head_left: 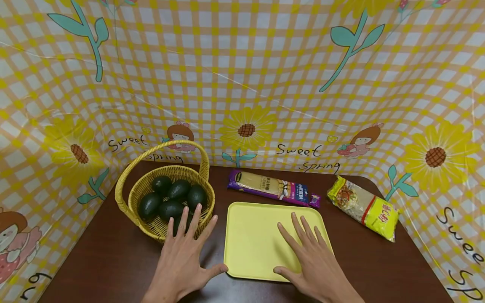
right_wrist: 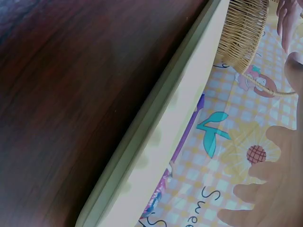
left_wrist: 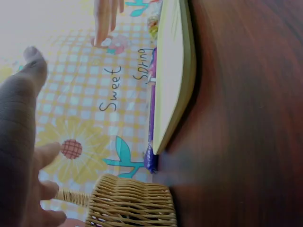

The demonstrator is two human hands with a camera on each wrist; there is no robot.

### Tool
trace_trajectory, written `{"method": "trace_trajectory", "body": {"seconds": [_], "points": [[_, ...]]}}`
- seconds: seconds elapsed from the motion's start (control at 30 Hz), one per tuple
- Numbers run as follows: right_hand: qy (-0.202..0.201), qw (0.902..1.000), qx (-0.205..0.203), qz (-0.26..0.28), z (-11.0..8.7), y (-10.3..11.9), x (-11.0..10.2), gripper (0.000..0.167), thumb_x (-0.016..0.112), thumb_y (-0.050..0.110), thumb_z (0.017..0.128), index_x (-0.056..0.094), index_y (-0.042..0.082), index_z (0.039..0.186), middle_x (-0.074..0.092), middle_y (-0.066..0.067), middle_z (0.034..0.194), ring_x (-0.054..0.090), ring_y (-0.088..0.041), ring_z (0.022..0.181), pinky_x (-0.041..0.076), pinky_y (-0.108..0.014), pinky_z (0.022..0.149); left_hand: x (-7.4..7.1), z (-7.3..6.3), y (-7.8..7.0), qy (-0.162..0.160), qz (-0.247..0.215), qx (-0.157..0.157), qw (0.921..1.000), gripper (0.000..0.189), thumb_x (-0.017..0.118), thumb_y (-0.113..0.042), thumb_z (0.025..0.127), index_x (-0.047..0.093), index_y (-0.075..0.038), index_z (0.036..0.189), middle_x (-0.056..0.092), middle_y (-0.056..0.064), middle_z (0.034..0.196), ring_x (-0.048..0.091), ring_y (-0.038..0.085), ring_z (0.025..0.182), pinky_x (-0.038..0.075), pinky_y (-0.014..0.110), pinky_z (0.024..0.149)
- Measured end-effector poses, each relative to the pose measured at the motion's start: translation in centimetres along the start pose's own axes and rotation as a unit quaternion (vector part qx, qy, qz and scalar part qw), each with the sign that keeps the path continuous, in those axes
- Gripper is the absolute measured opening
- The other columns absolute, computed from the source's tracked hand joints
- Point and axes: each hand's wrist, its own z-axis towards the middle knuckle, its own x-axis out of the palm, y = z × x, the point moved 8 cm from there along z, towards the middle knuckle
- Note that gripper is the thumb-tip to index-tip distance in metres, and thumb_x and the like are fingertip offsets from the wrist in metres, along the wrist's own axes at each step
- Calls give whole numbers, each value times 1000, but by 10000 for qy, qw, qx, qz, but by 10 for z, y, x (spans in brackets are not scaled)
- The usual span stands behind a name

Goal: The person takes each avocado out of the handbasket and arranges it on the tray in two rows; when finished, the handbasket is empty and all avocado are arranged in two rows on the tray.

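My left hand hovers with fingers spread, nearest the wicker basket; its fingertips overlap the basket's front in the head view. Several dark green avocados lie inside the basket, which has a tall arched handle. Over the right part of a pale yellow tray, my right hand also has its fingers spread and holds nothing. In the left wrist view a gap shows between the left fingers and the dark table.
Behind the tray lies a purple pasta packet. A yellow bag of noodles rests at an angle on the right. The dark wooden table is enclosed by a checked sunflower cloth at the back and sides.
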Motion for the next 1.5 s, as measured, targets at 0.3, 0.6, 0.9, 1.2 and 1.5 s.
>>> {"method": "trace_trajectory", "body": {"seconds": [0.3, 0.6, 0.9, 1.2, 1.5], "points": [[-263, 9993, -137, 206, 19, 5, -8, 87, 71, 66, 97, 43, 24, 168, 47, -19, 165, 61, -43, 135, 54, -61, 98, -13, -14, 3, -1006, -465, 54, 9938, 99, 72, -78, 88, 39, -32, 169, 39, 9, 172, 53, 39, 146, 50, 61, 108], [96, 9991, -182, 364, 63, 15, -3, 86, 79, 57, 94, 45, 25, 166, 54, -14, 160, 70, -36, 118, 57, -57, 94, -25, -34, 24, -2048, -477, -273, 9773, 76, 53, -77, 101, 64, -22, 152, 65, 13, 147, 68, 35, 108, 60, 52, 79], [146, 9955, -711, 606, 115, 42, 3, 81, 80, 54, 96, 49, 22, 164, 59, -14, 153, 70, -35, 114, 58, -54, 87, -24, -47, 50, -2355, -482, -817, 9672, 72, 50, -74, 104, 72, -17, 143, 68, 15, 140, 65, 34, 101, 58, 48, 63], [229, 9928, -781, 875, 155, 63, 8, 76, 75, 56, 99, 49, 24, 164, 59, -11, 154, 67, -36, 129, 57, -54, 97, -23, -56, 64, -2426, -588, -1572, 9555, 61, 85, -50, 87, 76, -14, 135, 69, 19, 135, 63, 39, 100, 53, 51, 52], [460, 9871, -1082, 1084, 182, 87, 32, 74, 76, 52, 100, 52, 21, 162, 62, -10, 150, 67, -31, 123, 59, -47, 88, -20, -61, 80, -2402, -587, -2151, 9448, 56, 92, -41, 83, 79, -7, 125, 69, 21, 133, 64, 44, 103, 52, 56, 48]]}}
